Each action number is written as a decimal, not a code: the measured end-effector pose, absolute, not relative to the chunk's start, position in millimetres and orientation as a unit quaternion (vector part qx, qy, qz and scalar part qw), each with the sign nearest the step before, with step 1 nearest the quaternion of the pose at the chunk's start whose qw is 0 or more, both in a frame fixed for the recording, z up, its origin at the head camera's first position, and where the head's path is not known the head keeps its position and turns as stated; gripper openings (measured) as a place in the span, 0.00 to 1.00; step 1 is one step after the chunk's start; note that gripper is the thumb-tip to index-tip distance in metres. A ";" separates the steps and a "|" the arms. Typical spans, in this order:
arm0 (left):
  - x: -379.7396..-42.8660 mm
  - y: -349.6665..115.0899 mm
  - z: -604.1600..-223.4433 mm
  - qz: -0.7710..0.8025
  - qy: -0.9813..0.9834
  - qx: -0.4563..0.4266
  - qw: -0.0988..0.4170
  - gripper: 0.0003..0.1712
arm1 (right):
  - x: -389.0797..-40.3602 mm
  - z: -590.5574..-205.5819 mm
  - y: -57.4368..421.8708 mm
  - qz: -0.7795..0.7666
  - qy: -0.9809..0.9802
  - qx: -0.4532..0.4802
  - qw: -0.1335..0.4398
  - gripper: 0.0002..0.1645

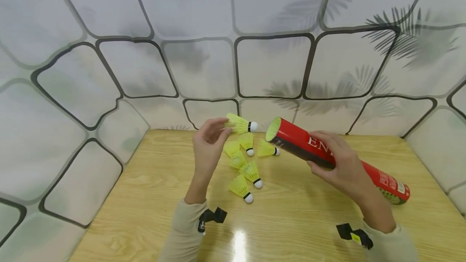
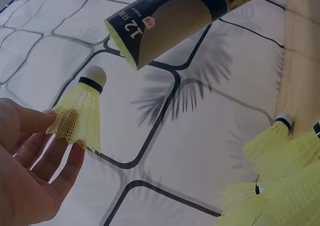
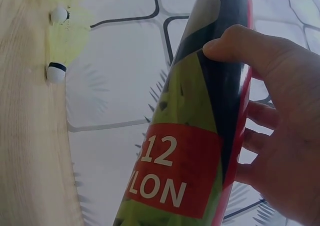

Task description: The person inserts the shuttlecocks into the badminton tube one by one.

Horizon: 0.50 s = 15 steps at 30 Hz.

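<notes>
My left hand pinches a yellow shuttlecock by the edge of its skirt. Its white cork points right, toward the mouth of the tube. Around a long red and black shuttlecock tube the fingers and thumb of my right hand are wrapped. The tube is tilted, its open end raised to the left and its far end low on the right. Pale yellow-green lines the inside of that mouth. A short gap separates the held shuttlecock from the tube.
Several yellow shuttlecocks lie loosely grouped on the wooden table, below and between the hands. One shuttlecock lies close under the tube's mouth. A patterned light curtain rises behind the table and along its sides.
</notes>
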<state>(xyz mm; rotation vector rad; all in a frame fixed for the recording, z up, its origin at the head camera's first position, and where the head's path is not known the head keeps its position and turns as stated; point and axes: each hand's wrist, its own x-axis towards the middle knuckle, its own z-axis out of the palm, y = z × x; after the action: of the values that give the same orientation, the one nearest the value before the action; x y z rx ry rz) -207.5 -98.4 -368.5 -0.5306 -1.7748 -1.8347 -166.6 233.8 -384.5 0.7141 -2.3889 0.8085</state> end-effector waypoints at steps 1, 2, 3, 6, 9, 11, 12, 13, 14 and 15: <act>-207.3 -97.1 -369.1 -0.677 -0.657 -0.199 0.265 0.12 | -167.1 -384.8 233.1 0.301 -0.879 0.265 0.257 0.50; -207.4 -95.5 -369.9 -0.676 -0.657 -0.205 0.264 0.12 | -167.6 -385.0 232.4 0.303 -0.878 0.266 0.257 0.49; -207.2 -93.6 -370.6 -0.675 -0.657 -0.210 0.262 0.12 | -168.1 -384.9 232.0 0.304 -0.878 0.268 0.257 0.49; -206.2 -87.6 -373.0 -0.670 -0.659 -0.226 0.256 0.12 | -169.4 -386.0 231.1 0.303 -0.877 0.269 0.258 0.49; -204.4 -82.6 -374.6 -0.667 -0.661 -0.238 0.248 0.12 | -169.7 -387.0 229.9 0.300 -0.878 0.269 0.258 0.48; -203.2 -79.4 -375.5 -0.664 -0.663 -0.245 0.244 0.12 | -169.8 -387.8 229.0 0.298 -0.878 0.270 0.259 0.48; -202.5 -77.9 -375.7 -0.662 -0.665 -0.248 0.241 0.12 | -169.8 -388.1 228.7 0.297 -0.879 0.270 0.258 0.48; -202.1 -76.5 -376.2 -0.661 -0.666 -0.251 0.239 0.12 | -169.7 -388.6 228.3 0.296 -0.880 0.270 0.257 0.48; -201.6 -75.4 -376.5 -0.659 -0.668 -0.252 0.237 0.12 | -169.6 -389.0 227.9 0.294 -0.880 0.270 0.256 0.47; -201.4 -74.4 -376.9 -0.659 -0.668 -0.254 0.235 0.12 | -169.3 -389.4 227.6 0.293 -0.882 0.268 0.255 0.48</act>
<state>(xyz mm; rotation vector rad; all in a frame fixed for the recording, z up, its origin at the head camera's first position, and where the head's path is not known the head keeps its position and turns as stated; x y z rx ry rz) -201.4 -74.4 -376.9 -0.6970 -1.8333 -1.8079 -169.3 227.6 -389.4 0.7287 -2.3940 0.7958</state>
